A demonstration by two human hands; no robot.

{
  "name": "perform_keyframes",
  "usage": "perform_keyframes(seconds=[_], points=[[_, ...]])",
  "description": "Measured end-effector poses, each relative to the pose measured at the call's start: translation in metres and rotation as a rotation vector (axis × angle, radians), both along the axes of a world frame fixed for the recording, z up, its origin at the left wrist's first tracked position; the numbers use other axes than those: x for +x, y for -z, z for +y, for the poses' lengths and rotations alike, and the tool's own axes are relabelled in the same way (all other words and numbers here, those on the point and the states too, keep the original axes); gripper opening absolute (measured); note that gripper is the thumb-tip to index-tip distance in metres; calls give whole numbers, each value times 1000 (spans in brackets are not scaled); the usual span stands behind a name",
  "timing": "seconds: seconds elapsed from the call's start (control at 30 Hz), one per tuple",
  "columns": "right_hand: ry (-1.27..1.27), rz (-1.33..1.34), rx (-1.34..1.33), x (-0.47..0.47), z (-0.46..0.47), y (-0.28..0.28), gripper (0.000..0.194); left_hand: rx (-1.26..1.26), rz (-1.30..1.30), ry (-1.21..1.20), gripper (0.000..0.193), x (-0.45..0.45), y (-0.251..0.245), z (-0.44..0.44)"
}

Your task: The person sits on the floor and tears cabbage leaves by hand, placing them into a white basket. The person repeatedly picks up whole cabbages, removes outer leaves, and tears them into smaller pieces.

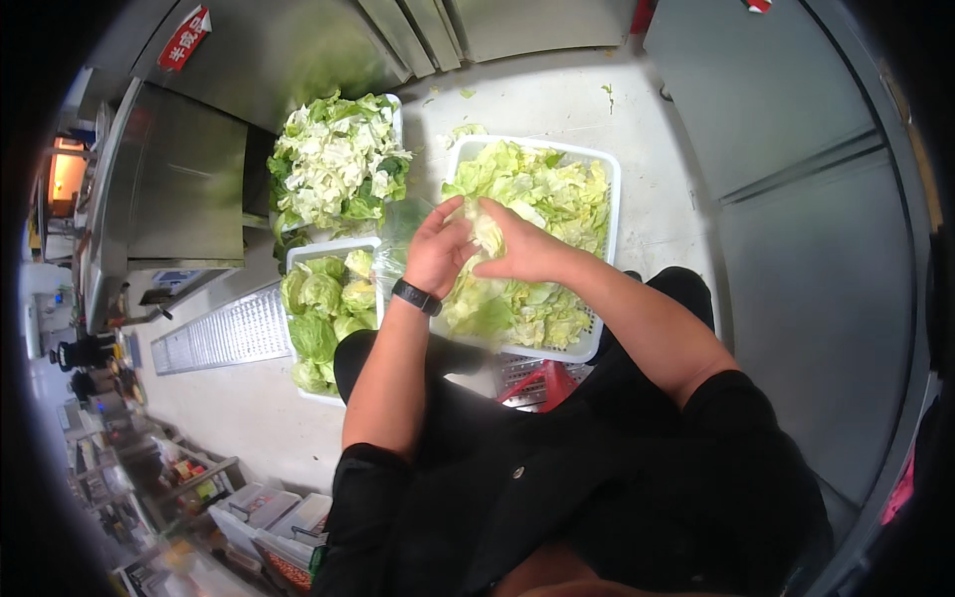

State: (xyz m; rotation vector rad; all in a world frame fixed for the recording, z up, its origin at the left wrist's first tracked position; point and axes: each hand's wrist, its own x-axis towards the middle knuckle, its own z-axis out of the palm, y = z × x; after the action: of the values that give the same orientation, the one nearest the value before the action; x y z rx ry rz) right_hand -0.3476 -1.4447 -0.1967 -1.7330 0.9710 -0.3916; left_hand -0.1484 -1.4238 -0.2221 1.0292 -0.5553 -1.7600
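My left hand [438, 250], with a dark watch at its wrist, and my right hand [522, 242] hold a pale lettuce piece [486, 233] between them. Both are over a white plastic basket [613, 224] filled with torn lettuce leaves [574, 198]. Beneath my hands, some green leaves look blurred. Left of that basket, a second white basket [336, 246] holds several lettuce heads [322, 292]. Beyond it a third basket [398, 119] is heaped with whitish and green leaves [336, 160]. Clear plastic film [392, 254] lies near my left hand.
Steel cabinets [186, 179] and grey cabinet doors [806, 239] stand around the tiled floor [649, 179]. Leaf scraps [468, 93] lie on the floor. A perforated metal strip [224, 332] runs at the left. A red plastic bag [556, 384] is between my legs. Lidded containers [261, 507] stand lower left.
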Motion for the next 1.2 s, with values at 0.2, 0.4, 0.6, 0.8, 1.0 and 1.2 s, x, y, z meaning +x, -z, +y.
perform_keyframes(seconds=[0.2,0.4,0.6,0.8,1.0,1.2], points=[[26,-120,229,-12,-20,6,88,-215,-412,58,69,-16,9,-8],[-9,-147,231,-9,-19,-2,81,-361,-657,98,75,-10,5,-6],[35,-42,329,-22,-32,0,60,-748,-1504,-71,46,-8,-21,-5],[38,47,82,-22,-24,-11,55,-488,-1065,40,37,-26,-15,-4],[25,-7,286,-9,-25,-5,49,-261,-1078,-56,34,-3,16,-10],[165,-255,200,-37,-28,-8,34,-206,-996,-437,44,-11,19,-35]])
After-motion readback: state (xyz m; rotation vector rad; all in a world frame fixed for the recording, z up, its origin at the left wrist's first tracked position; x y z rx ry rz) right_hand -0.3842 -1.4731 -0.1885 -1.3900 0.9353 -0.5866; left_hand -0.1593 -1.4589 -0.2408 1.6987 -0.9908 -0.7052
